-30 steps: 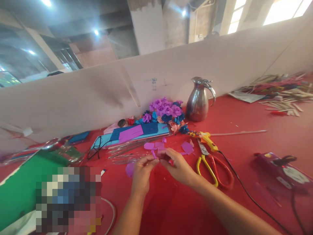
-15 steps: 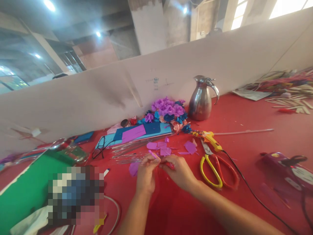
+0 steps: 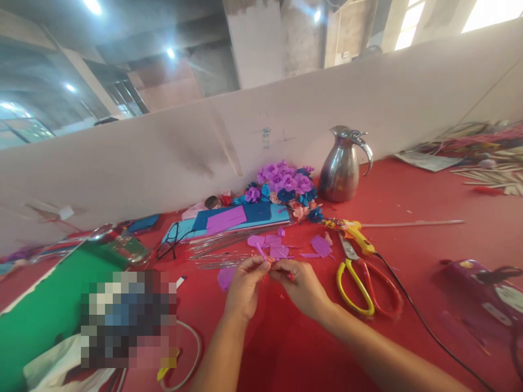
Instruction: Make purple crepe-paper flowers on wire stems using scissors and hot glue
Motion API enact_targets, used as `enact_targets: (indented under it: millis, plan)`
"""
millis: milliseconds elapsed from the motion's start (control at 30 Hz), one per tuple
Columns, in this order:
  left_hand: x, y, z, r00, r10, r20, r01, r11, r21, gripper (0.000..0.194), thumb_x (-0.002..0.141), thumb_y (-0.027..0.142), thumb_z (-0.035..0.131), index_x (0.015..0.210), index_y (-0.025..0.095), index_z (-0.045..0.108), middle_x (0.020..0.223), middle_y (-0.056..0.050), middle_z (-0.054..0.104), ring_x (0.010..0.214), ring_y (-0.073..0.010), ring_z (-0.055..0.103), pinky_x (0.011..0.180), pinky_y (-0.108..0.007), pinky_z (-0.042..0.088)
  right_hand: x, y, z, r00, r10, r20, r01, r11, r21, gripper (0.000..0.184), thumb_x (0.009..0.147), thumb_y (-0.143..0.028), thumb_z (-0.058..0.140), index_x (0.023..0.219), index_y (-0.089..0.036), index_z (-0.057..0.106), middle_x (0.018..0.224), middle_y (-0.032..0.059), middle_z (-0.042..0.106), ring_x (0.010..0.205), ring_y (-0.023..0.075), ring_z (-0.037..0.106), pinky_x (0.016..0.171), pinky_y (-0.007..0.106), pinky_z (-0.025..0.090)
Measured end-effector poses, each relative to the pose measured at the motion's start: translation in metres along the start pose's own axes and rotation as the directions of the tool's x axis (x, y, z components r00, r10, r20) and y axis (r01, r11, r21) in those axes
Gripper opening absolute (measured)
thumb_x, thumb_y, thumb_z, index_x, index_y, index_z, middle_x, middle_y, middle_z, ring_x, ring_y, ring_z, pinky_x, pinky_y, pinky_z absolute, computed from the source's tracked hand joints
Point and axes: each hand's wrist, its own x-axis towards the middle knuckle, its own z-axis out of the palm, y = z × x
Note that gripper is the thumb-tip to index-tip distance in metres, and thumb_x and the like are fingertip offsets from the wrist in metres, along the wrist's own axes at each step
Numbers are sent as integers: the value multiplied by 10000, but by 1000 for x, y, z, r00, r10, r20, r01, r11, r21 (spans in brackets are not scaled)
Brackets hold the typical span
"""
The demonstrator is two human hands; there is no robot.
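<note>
Between the thumb and fingers of my left hand (image 3: 245, 286) is a narrow purple paper piece (image 3: 260, 251), its tip pointing up. Close against it, my right hand (image 3: 303, 286) is closed in a pinch. A small pink bit shows under its fingers, too hidden to name. Just beyond my hands lie cut purple paper petals (image 3: 321, 246) and thin silvery wires (image 3: 212, 260). Right of my right hand are scissors (image 3: 351, 283) with one yellow and one red handle. Their blades lie by a yellow hot glue gun (image 3: 355, 233).
Paper flowers (image 3: 286, 182) are heaped near a steel jug (image 3: 340, 169). Coloured paper sheets (image 3: 261, 216) and glasses (image 3: 174, 242) lie left of the flowers. A green board (image 3: 53, 305) is at left, a power strip (image 3: 482, 288) at right. The glue gun's cord (image 3: 425, 321) crosses the red table.
The purple paper piece in my left hand now points more upright. My hands stay close together, and the whole view has shifted slightly.
</note>
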Motion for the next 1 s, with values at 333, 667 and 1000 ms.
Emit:
enact_targets:
  millis: [333, 667, 1000]
  plan:
    - [-1, 2, -1, 999, -39, 23, 40, 999, -13, 245, 488, 325, 860, 632, 166, 741, 687, -45, 719, 759, -166, 625, 735, -261, 450, 2, 1, 0, 1000, 27, 16, -28, 997, 73, 153, 813, -228, 529, 735, -195, 656, 710, -3, 672, 684, 147, 607, 670, 232, 441]
    - [15, 8, -20, 988, -7, -157, -65, 890, -452, 267, 437, 200, 889, 595, 174, 675, 612, 29, 661, 628, -90, 604, 694, -251, 487, 2, 2, -12, 998, 43, 44, -28, 957, -290, 186, 808, -192, 488, 730, -210, 656, 659, 1, 653, 613, 149, 577, 578, 228, 369]
    - [10, -1, -8, 983, 38, -178, -87, 958, -273, 207, 491, 219, 862, 594, 159, 693, 626, -7, 677, 581, -102, 595, 604, -233, 474, 3, -1, -11, 990, -139, -25, 125, 943, -310, 141, 848, -287, 569, 865, -226, 696, 858, 28, 720, 855, 204, 612, 782, 309, 422]
